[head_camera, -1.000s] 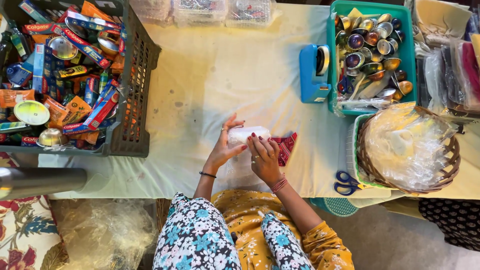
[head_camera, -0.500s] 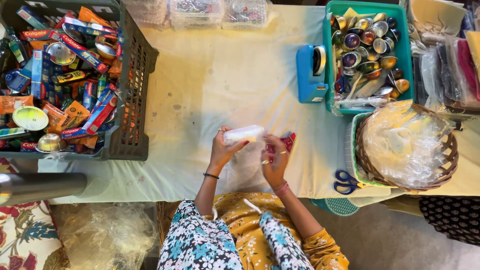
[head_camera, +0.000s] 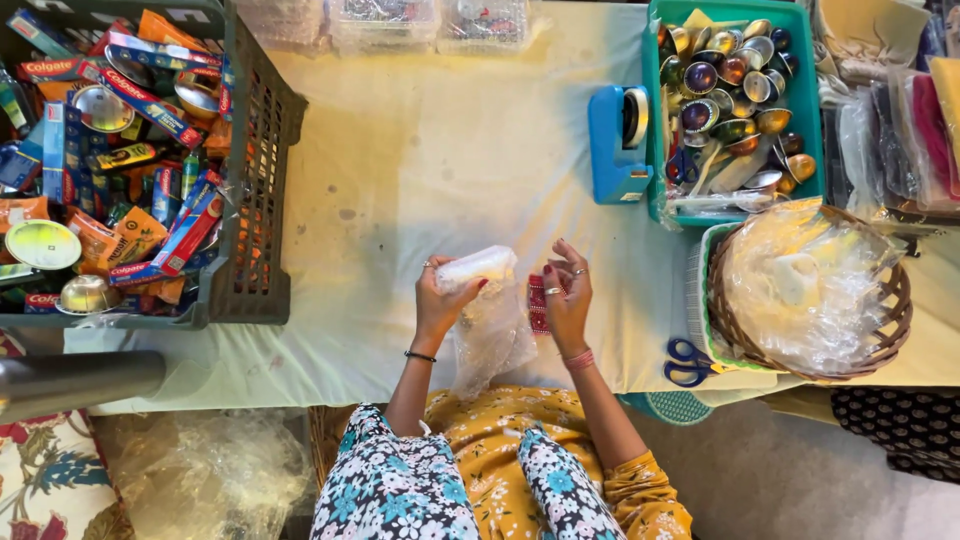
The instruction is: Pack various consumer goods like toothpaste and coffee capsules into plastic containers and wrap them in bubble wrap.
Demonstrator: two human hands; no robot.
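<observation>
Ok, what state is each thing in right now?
left hand: gripping white packet, raised off the table
right hand: fingers spread, nothing clearly held
clear plastic bag: hanging below the packet
scissors: closed, lying flat
grey crate: full
teal tray: full

head view | worn on head — looks straight down | near the table edge | single view

My table, covered in a pale cloth, carries 1 dark plastic crate at my left, 1 blue tape dispenser beside 1 teal bin, 1 wicker basket, and blue-handled scissors near the front edge.
</observation>
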